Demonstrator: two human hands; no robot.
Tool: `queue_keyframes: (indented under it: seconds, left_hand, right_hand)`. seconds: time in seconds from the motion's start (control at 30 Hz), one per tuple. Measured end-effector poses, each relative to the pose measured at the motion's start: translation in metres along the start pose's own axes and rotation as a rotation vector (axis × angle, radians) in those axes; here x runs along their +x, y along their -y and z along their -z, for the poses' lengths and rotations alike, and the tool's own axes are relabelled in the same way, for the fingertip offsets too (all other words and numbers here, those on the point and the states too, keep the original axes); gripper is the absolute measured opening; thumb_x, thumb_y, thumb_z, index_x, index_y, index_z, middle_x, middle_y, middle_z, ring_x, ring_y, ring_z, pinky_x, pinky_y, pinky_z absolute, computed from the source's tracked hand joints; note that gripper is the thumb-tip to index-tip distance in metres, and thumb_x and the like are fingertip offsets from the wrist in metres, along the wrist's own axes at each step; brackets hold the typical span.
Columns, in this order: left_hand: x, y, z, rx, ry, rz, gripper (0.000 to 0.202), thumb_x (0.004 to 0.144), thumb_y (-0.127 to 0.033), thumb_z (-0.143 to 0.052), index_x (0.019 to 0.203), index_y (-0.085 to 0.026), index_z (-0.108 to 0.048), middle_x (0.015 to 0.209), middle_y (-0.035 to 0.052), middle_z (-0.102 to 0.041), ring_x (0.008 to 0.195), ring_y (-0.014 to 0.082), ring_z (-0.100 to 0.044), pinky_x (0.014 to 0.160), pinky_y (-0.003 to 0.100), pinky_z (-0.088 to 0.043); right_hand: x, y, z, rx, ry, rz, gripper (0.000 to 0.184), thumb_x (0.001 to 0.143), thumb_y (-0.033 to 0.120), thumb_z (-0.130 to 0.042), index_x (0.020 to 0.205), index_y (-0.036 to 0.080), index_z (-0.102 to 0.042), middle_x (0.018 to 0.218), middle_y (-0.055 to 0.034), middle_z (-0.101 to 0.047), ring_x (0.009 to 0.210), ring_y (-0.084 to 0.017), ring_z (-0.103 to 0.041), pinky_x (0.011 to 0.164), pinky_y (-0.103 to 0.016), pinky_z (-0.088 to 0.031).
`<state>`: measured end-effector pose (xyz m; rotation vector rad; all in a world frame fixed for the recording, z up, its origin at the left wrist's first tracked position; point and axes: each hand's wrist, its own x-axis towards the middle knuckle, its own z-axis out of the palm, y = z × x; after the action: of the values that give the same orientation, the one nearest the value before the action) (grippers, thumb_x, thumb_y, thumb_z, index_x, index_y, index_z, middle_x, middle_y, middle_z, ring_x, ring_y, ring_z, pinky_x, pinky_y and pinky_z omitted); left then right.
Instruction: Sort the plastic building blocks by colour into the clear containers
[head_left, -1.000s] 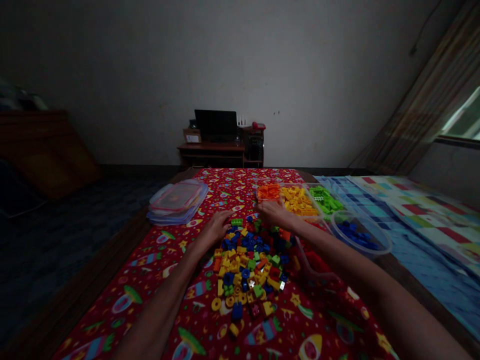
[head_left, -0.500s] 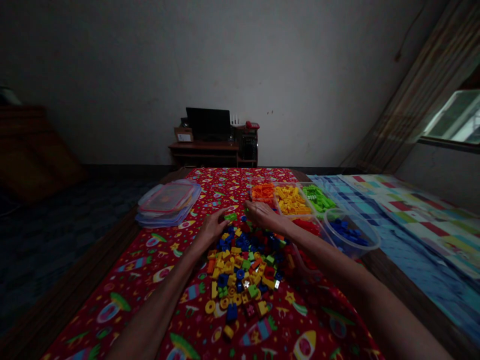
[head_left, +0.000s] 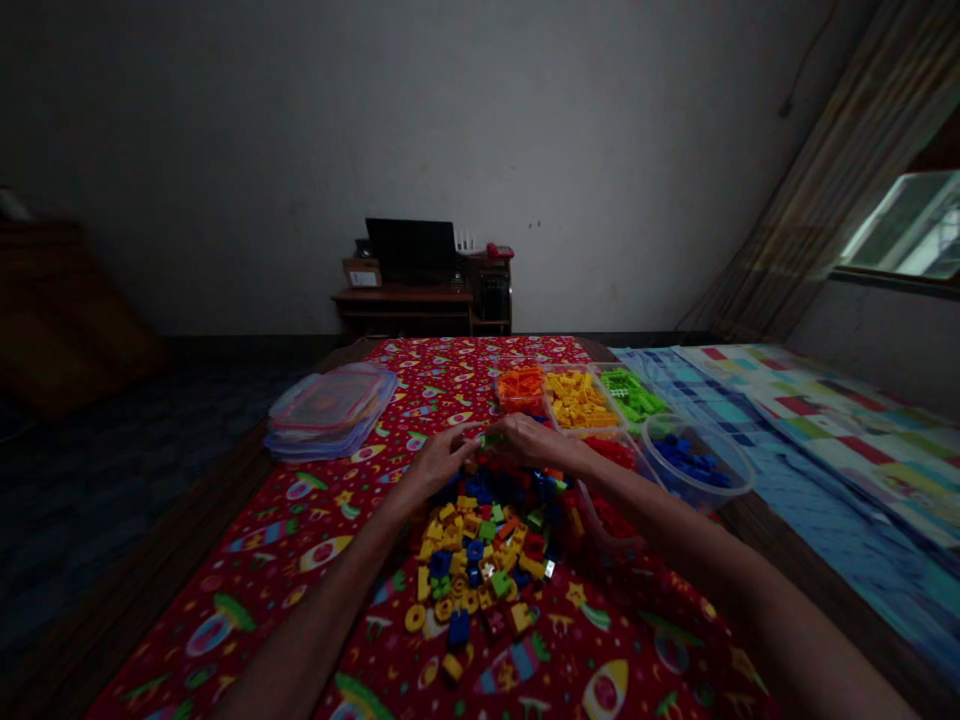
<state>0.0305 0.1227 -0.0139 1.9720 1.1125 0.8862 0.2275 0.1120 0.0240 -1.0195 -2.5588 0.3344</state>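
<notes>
My left hand (head_left: 439, 462) and my right hand (head_left: 531, 440) meet over the far end of a pile of toy bricks (head_left: 472, 550). A small green toy brick (head_left: 491, 439) shows between their fingertips, partly hidden by the fingers. Both hands are closed in a pinch around it; whether it is one piece or two I cannot make out. The loose pile is yellow, blue, red, green and orange, with several yellow rings at its near side. Part of the far side lies under my hands.
Clear containers of sorted bricks stand to the right: orange (head_left: 520, 386), yellow (head_left: 577, 400), green (head_left: 631, 395), red (head_left: 611, 452), and a round tub (head_left: 739, 470) with blue ones. Stacked lids (head_left: 330, 410) lie at the left on the red patterned cloth (head_left: 300, 560).
My hands have come together. The left hand has moved right with the green brick, and its fingertips now meet those of the right hand. The view has shifted slightly.
</notes>
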Motion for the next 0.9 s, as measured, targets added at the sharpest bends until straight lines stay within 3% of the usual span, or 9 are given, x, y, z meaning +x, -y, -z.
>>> queue_keyframes:
  seconds: [0.1, 0.2, 0.43, 0.63, 0.8, 0.9]
  left_hand:
    - [0.000, -0.001, 0.000, -0.005, 0.007, -0.022, 0.049, 0.083, -0.048, -0.047, 0.116, -0.015, -0.062, 0.082, 0.0057, -0.071, 0.068, 0.0195, -0.065, 0.064, 0.030, -0.052]
    - [0.000, 0.000, 0.003, -0.016, 0.027, -0.020, 0.049, 0.084, -0.048, -0.045, 0.113, -0.014, -0.064, 0.085, 0.0072, -0.072, 0.073, 0.0208, -0.067, 0.067, 0.030, -0.053]
    - [0.001, 0.002, 0.008, 0.061, 0.013, -0.015, 0.046, 0.082, -0.048, -0.046, 0.107, -0.015, -0.066, 0.081, 0.0055, -0.072, 0.074, 0.0210, -0.067, 0.069, 0.030, -0.052]
    - [-0.007, -0.019, -0.009, 0.100, 0.103, 0.057, 0.046, 0.082, -0.055, -0.044, 0.070, -0.016, -0.066, 0.063, 0.0020, -0.066, 0.059, 0.0172, -0.061, 0.055, 0.025, -0.045]
    - [-0.018, -0.040, -0.020, 0.381, -0.048, -0.030, 0.033, 0.081, -0.049, -0.055, 0.076, -0.018, -0.066, 0.071, 0.0024, -0.068, 0.064, 0.0165, -0.062, 0.058, 0.024, -0.041]
    - [-0.022, -0.047, -0.023, 0.564, -0.074, -0.080, 0.028, 0.086, -0.041, -0.052, 0.078, -0.018, -0.066, 0.075, 0.0046, -0.070, 0.067, 0.0168, -0.062, 0.060, 0.024, -0.040]
  right_hand:
    - [0.000, -0.007, 0.009, 0.257, 0.084, -0.131, 0.035, 0.088, 0.041, -0.050, 0.083, 0.010, -0.065, 0.064, 0.0011, -0.053, 0.059, -0.009, -0.044, 0.056, -0.021, -0.032]
    - [-0.007, -0.013, 0.019, 0.509, 0.081, -0.214, 0.044, 0.085, 0.052, -0.049, 0.079, 0.011, -0.064, 0.064, 0.0017, -0.052, 0.058, -0.009, -0.044, 0.054, -0.021, -0.033]
    - [-0.024, -0.016, 0.026, 0.690, 0.001, -0.261, 0.045, 0.079, 0.058, -0.056, 0.075, 0.013, -0.062, 0.065, 0.0016, -0.054, 0.058, -0.009, -0.046, 0.054, -0.022, -0.036]
    - [-0.017, -0.016, 0.003, 0.587, -0.157, -0.430, 0.028, 0.080, 0.038, -0.059, 0.067, 0.013, -0.063, 0.055, 0.0025, -0.055, 0.050, -0.009, -0.048, 0.050, -0.021, -0.033]
    - [-0.014, 0.004, -0.007, 0.305, -0.306, -0.466, 0.016, 0.079, 0.026, -0.058, 0.073, 0.014, -0.067, 0.062, -0.0001, -0.063, 0.058, -0.010, -0.054, 0.055, -0.021, -0.033]
    - [-0.014, 0.011, -0.007, 0.217, -0.350, -0.456, 0.016, 0.078, 0.024, -0.057, 0.071, 0.013, -0.067, 0.064, -0.0006, -0.063, 0.059, -0.010, -0.053, 0.056, -0.021, -0.032]
